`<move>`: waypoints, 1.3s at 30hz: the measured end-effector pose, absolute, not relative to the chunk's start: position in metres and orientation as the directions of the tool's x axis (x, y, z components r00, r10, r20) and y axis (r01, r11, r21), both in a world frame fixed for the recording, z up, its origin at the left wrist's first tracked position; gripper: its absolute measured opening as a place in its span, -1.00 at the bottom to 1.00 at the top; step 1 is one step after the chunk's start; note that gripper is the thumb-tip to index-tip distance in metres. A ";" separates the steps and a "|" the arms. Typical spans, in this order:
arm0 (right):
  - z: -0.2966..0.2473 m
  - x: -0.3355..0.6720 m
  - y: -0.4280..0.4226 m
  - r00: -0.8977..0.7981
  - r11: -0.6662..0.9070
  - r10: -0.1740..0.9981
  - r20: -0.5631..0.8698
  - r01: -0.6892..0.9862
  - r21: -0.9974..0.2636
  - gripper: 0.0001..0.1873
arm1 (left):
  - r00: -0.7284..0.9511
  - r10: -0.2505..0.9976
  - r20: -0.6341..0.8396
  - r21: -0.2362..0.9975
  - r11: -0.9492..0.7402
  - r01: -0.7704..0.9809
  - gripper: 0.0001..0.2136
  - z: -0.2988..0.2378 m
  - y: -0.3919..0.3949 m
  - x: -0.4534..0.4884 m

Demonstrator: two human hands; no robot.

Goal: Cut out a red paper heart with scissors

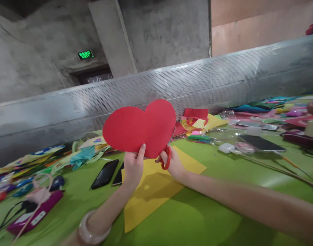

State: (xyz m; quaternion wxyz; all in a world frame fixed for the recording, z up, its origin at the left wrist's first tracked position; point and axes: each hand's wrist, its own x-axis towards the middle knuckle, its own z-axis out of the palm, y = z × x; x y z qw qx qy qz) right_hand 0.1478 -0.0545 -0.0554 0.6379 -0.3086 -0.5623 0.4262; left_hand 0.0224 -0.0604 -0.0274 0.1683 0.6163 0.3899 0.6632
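A red paper heart (142, 128) is held up in front of me above the green table. My left hand (134, 165) pinches its lower edge, thumb on the near face. At the heart's lower right, my right hand (173, 164) is closed on red-handled scissors (167, 159). The scissor blades point upward along the heart's right edge; whether they are parted I cannot tell. Beneath both hands lies a yellow sheet of paper (156, 191) on the table.
Two dark phones, one a black phone (104, 174), lie left of the yellow sheet. A purple power strip (36, 213) is at lower left. Paper scraps (197, 121) are heaped behind. Cables and another phone (261, 142) are on the right. A perforated metal panel (151, 85) edges the table.
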 end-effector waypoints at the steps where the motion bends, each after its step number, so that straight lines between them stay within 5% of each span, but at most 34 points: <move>1: -0.055 0.148 -0.055 0.006 0.444 0.892 0.452 -0.196 -0.874 -0.87 | -0.184 0.695 0.695 0.716 -0.644 0.269 -0.71 -0.027 -0.061 0.022; 39: -0.051 0.149 -0.059 0.020 0.409 0.911 0.411 -0.148 -0.900 -0.83 | -0.165 0.720 0.674 0.726 -0.602 0.333 -0.71 -0.024 -0.064 0.021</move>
